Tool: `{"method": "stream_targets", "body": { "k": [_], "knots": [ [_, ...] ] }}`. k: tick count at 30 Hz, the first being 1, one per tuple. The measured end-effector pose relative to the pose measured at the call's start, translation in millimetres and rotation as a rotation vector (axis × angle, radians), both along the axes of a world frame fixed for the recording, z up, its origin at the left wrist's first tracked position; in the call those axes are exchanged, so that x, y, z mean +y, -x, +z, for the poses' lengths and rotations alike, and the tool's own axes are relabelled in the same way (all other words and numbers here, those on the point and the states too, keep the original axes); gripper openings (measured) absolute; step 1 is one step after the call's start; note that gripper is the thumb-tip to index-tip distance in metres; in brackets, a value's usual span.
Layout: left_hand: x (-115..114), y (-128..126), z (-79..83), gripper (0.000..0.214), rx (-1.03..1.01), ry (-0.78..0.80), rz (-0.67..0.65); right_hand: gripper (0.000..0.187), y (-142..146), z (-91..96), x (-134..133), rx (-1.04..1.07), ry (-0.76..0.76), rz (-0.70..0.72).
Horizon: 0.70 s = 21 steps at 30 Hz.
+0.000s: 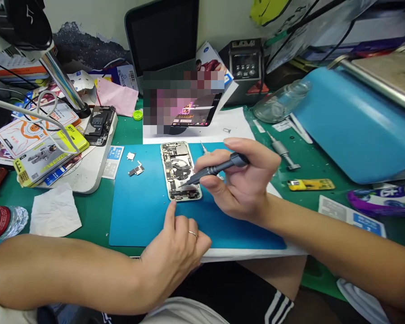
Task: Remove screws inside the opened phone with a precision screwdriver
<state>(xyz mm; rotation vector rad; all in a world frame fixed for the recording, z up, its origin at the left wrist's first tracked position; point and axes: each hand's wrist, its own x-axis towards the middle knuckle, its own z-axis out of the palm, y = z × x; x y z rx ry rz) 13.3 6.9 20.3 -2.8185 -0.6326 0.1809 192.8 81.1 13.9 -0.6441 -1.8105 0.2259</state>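
An opened phone [180, 170] lies face down on a blue mat [145, 211], its boards and cables bare. My right hand [243, 180] grips a dark grey screwdriver [219, 168], whose tip rests on the phone's lower right part. My left hand [175, 245] lies on the mat with its fingers curled. Its forefinger points up and touches the phone's bottom edge, and a ring shows on one finger. Two small loose parts [135, 168] lie on the mat left of the phone.
A second opened phone [99, 124] lies on a white board at the left among boxes and a lamp arm. Another screwdriver [281, 153], a yellow tool [310, 184] and a clear bottle [280, 103] are at the right. A propped screen stands behind the mat.
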Motion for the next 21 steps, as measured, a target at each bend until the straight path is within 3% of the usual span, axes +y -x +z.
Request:
{"method": "stream_targets", "body": {
  "k": [2, 6, 8, 12, 21],
  "knots": [
    [3.3, -1.1, -0.6, 0.035, -0.033, 0.020, -0.016, 0.049, 7.2, 11.8, -4.1, -0.032, 0.049, -0.054],
    [8.5, -2.2, -2.4, 0.045, -0.070, 0.036, -0.013, 0.030, 16.8, 8.7, 2.8, -0.072, -0.166, -0.036],
    [9.7, -2.2, -3.3, 0.049, -0.082, 0.040, -0.015, 0.033, 18.0, -3.1, 10.1, -0.079, -0.251, -0.035],
    [10.6, -2.0, -3.4, 0.044, -0.089, 0.044, -0.024, 0.043, 18.6, -20.8, 17.8, -0.072, -0.208, -0.017],
    [13.8, -2.6, -1.7, 0.038, -0.097, 0.066, -0.041, 0.048, 20.9, -26.6, 20.5, -0.106, -0.196, -0.004]
  ]
}}
